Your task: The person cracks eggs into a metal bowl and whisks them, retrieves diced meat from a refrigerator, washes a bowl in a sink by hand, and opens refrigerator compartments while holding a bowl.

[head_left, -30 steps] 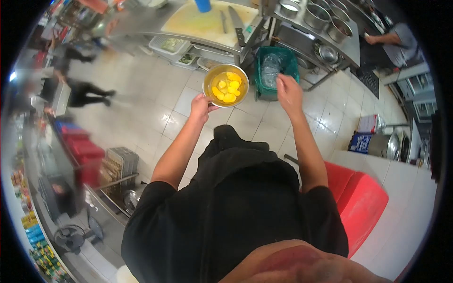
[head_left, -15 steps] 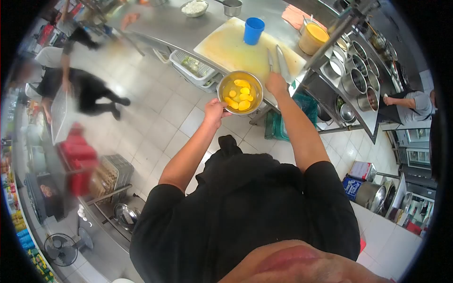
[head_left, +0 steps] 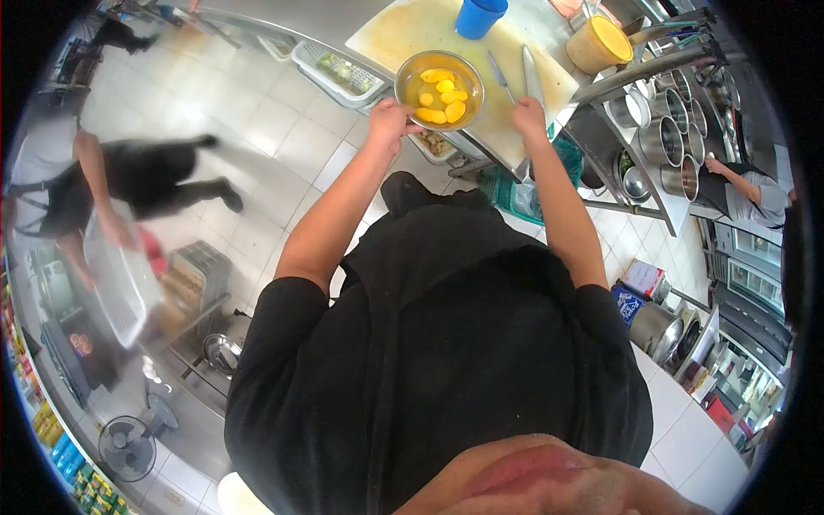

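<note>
My left hand (head_left: 391, 125) grips the rim of a round metal bowl (head_left: 403, 107), fingers closed at its lower left side. Several yellow egg yolks (head_left: 439, 75) lie in the bowl, unbroken as far as I can see. My right hand (head_left: 530, 117) is closed around the handle end of a small knife (head_left: 498, 70), at the front edge of a yellowish cutting board (head_left: 390, 34). Close beside it, a larger knife (head_left: 531, 73) lies on the board. Toward the board's back stands a blue cup (head_left: 481, 17).
A yellow-topped tub (head_left: 599, 45) stands right of the board, near a rack of metal pots (head_left: 661, 139). White baskets (head_left: 330, 73) sit under the counter. To the left, a person carries a white crate (head_left: 124, 292); another person's arm (head_left: 738, 178) shows at the right.
My view has shifted, so the counter sits higher in it. The person at left has come nearer with the crate. My left hand still holds the bowl.
</note>
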### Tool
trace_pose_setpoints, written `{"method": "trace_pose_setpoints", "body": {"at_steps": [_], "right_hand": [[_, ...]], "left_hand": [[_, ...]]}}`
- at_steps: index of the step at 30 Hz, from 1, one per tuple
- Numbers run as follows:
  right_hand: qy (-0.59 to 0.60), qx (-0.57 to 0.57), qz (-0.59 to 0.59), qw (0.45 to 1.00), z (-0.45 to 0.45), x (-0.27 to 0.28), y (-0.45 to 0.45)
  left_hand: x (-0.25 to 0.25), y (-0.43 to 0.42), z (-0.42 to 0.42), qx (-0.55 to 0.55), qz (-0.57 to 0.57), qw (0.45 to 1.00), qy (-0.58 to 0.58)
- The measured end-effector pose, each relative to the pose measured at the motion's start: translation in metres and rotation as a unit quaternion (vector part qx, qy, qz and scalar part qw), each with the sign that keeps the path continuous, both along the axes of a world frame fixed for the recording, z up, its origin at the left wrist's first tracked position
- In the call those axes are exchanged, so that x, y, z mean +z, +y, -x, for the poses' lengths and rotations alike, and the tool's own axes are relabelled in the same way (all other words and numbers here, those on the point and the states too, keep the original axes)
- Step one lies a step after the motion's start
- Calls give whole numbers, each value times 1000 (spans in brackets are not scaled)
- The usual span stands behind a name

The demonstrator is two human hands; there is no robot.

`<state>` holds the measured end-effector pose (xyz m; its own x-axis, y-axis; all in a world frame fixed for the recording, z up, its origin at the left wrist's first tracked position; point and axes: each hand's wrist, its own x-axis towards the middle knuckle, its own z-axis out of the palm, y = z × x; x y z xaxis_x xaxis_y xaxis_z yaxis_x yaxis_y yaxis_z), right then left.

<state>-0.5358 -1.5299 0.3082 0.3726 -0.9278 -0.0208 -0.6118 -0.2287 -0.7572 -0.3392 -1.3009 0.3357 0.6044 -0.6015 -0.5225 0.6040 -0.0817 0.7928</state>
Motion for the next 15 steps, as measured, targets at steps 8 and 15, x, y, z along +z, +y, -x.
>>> {"method": "trace_pose_setpoints", "body": {"at_steps": [8, 15], "right_hand": [[-140, -14, -157, 978, 49, 83, 29], [-5, 118, 95, 988, 55, 117, 51]], "left_hand": [[-1, -25, -5, -6, 0, 1000, 10], [3, -38, -6, -25, -2, 1000, -6]]}}
